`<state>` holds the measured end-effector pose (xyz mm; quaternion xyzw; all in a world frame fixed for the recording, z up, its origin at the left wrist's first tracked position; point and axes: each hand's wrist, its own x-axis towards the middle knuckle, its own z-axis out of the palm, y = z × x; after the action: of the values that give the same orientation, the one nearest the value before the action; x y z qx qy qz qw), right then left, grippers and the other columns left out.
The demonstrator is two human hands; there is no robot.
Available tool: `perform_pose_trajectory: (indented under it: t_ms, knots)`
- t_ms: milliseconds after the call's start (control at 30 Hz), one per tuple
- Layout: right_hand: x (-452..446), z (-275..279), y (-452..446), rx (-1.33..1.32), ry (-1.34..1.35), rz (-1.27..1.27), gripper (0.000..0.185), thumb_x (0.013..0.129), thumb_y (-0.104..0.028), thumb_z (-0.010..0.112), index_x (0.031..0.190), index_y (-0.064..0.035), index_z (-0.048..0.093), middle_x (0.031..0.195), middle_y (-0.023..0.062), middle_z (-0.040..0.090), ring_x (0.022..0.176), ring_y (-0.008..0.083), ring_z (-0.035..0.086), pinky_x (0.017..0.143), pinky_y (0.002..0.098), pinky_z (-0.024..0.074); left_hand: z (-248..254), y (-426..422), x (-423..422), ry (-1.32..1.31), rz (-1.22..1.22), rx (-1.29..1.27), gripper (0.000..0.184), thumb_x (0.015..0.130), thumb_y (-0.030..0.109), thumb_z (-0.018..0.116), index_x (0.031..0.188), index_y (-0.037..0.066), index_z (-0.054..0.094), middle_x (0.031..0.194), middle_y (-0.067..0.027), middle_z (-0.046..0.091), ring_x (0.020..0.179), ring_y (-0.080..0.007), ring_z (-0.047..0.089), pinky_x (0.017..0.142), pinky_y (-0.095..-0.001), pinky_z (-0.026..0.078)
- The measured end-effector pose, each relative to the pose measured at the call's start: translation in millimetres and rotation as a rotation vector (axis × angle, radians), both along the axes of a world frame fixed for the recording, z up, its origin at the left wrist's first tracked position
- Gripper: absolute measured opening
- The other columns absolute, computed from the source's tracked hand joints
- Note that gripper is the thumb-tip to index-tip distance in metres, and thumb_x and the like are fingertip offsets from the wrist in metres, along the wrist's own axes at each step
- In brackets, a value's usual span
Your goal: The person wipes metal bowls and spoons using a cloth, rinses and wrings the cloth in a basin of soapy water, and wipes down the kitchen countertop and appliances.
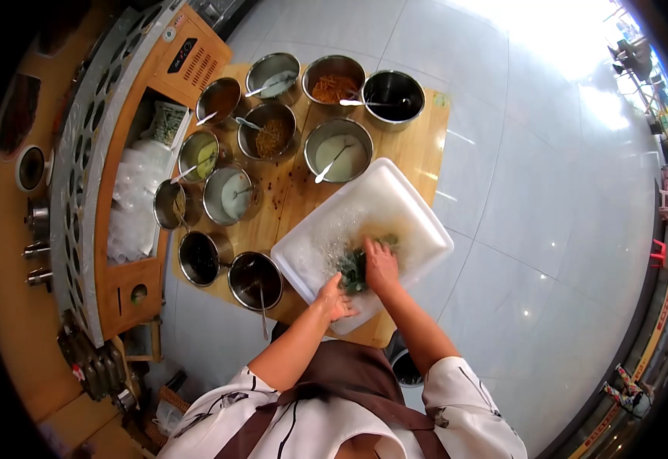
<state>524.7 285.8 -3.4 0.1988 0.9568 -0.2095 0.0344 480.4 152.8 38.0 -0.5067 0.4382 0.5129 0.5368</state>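
Note:
A white plastic tub (418, 266) of foamy water sits on the near right part of the wooden table, and dark leafy greens (355, 269) lie in it. My right hand (381, 266) presses down on the greens from the right, its fingers bent over them. At the left edge of the leaves is my left hand (336, 300), low in the tub, with its thumb against the greens and its fingers apart. Water and leaves partly cover the fingertips. Brownish, cloudy water shows beyond my right hand.
Several steel pots with spoons stand on the wooden table (292, 200), including one of red shreds (334, 89), one of dark liquid (394, 98) and one of pale liquid (338, 150). A wooden cabinet (131, 291) holding plastic bags stands at left. Tiled floor (533, 229) lies right.

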Motion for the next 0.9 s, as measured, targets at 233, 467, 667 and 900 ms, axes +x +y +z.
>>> perform_pose_trajectory:
  t_ms: [233,467,667,900]
  knots:
    - [3,78,-19,-0.956,0.015,-0.198,0.053,0.078,-0.024,0.062,0.125,-0.0086,0.044,0.090,0.0145,0.062,0.081,0.0231,0.061,0.073,0.0328,0.0471,-17,-3,-12,0.021,-0.075,0.387,0.067,0.081,0.054,0.049,0.126,0.005,0.038,0.129,-0.0169,0.037,0.115,-0.0362,0.038,0.087,-0.0577,0.036]
    - [5,127,-15,-1.484,0.122,-0.410,0.063,0.076,-0.011,0.067,0.131,-0.0073,0.037,0.091,0.0089,0.058,0.086,0.0136,0.054,0.076,0.0260,0.0448,2,-19,-12,0.031,-0.100,0.785,0.036,0.085,0.044,0.051,0.106,0.014,0.057,0.098,-0.0051,0.062,0.085,-0.0169,0.062,0.076,-0.0331,0.051]
    - [-7,106,-23,-1.124,0.346,-0.360,0.070,0.077,-0.006,0.062,0.137,-0.0107,0.025,0.105,0.0098,0.053,0.082,0.0160,0.052,0.073,0.0274,0.0455,53,-23,-21,-0.087,-0.027,1.028,0.071,0.075,0.067,0.047,0.124,0.017,0.046,0.120,-0.0103,0.053,0.112,-0.0300,0.049,0.091,-0.0643,0.032]
    - [2,68,5,-1.353,0.139,-0.291,0.045,0.089,-0.026,0.050,0.128,-0.0067,0.040,0.119,0.0136,0.049,0.105,0.0261,0.050,0.088,0.0354,0.0419,74,-10,-6,0.121,-0.099,0.814,0.041,0.071,0.034,0.072,0.101,0.010,0.057,0.097,-0.0066,0.061,0.091,-0.0210,0.058,0.079,-0.0361,0.049]
